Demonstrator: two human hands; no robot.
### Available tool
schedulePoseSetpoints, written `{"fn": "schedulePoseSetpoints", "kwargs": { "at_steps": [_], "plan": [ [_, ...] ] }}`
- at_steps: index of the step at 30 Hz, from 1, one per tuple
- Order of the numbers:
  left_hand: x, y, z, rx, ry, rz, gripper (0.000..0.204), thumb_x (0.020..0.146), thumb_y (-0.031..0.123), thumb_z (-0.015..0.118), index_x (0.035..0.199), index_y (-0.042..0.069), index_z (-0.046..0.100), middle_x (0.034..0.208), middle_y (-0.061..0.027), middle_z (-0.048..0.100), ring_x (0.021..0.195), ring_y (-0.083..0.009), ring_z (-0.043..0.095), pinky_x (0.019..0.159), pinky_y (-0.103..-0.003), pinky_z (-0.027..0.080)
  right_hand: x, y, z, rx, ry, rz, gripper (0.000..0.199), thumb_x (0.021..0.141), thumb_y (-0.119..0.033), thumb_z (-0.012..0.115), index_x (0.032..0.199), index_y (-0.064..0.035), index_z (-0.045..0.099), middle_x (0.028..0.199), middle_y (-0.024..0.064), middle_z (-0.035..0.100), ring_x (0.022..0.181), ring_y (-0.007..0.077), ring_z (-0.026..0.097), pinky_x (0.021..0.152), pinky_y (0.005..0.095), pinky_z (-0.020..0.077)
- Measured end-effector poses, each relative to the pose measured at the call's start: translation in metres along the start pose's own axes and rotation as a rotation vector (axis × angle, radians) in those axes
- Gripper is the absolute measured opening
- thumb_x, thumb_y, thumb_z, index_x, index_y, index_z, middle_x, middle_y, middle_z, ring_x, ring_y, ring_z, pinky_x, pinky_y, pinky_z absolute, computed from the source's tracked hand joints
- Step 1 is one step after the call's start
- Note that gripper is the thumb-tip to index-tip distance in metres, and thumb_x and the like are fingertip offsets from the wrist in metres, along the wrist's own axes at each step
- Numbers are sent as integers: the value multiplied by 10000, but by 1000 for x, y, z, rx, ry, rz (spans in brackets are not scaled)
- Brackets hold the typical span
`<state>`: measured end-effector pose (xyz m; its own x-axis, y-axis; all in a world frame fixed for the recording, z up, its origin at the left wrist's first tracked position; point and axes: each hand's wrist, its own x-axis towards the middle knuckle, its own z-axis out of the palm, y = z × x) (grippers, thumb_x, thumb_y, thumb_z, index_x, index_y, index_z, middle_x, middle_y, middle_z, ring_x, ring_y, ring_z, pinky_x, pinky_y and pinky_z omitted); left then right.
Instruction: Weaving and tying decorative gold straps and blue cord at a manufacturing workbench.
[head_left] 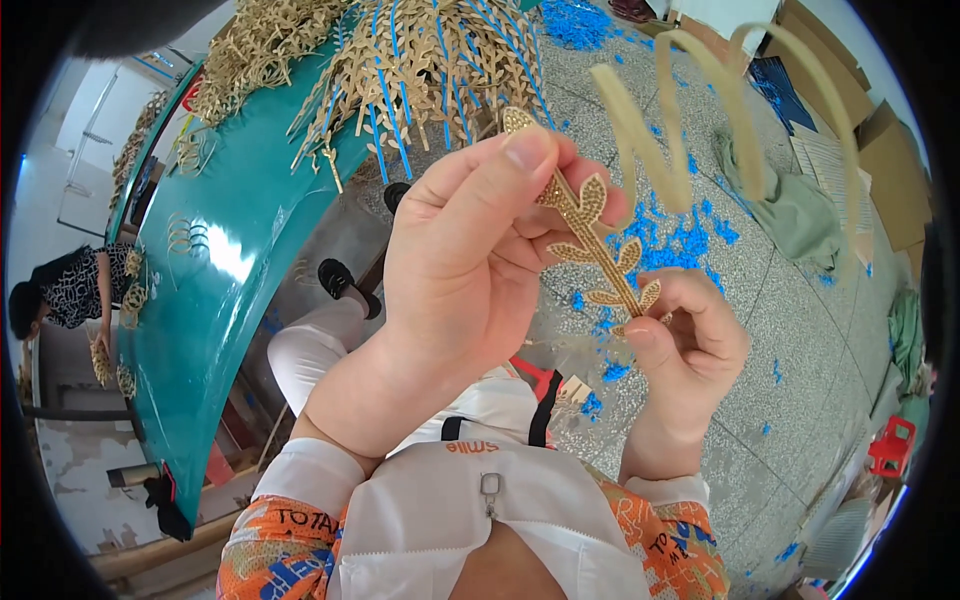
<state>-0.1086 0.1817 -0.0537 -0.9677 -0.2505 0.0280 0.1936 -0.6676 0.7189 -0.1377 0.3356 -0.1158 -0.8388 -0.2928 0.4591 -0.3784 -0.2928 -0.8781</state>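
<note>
Pinching a gold leaf trim [592,245] between them, left hand [470,250] high, right hand [685,350] low

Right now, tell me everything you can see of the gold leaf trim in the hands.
The leaf trim is a narrow gold strip shaped like a stem with paired pointed leaves, its surface beaded or sequinned and glittery. It runs diagonally, upper end by the left hand, lower end at the right hand. The left thumb and fingers pinch its upper part; the right fingers pinch its lower tip. It is held in the air above the speckled floor.
</note>
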Motion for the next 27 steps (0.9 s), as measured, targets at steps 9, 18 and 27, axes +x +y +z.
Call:
{"fn": "schedulePoseSetpoints", "kwargs": {
  "at_steps": [9,18,27],
  "plan": [
    [0,1,-4,-34,18,-41,189,863,224,449,882,71,559,785,-70,616,737,-209,604,733,-382,460,9,-2,-7,-107,-2,-70,271,615,-25,705,863,8,598,726,48,563,609,109,483,531,209,363],
    [-2,5,-5,-131,-16,-114,198,874,220,429,902,66,551,766,-66,621,706,-203,606,696,-392,480,21,5,-11,-153,-37,-108,273,611,-37,711,863,2,614,685,34,555,553,96,457,488,209,323],
    [-4,5,-9,-165,-18,-186,206,886,198,397,907,52,541,767,-67,627,692,-215,619,680,-387,492,38,23,-24,-253,-230,-377,319,657,-147,701,917,12,605,771,70,563,689,159,476,583,259,350]
  ]
}}
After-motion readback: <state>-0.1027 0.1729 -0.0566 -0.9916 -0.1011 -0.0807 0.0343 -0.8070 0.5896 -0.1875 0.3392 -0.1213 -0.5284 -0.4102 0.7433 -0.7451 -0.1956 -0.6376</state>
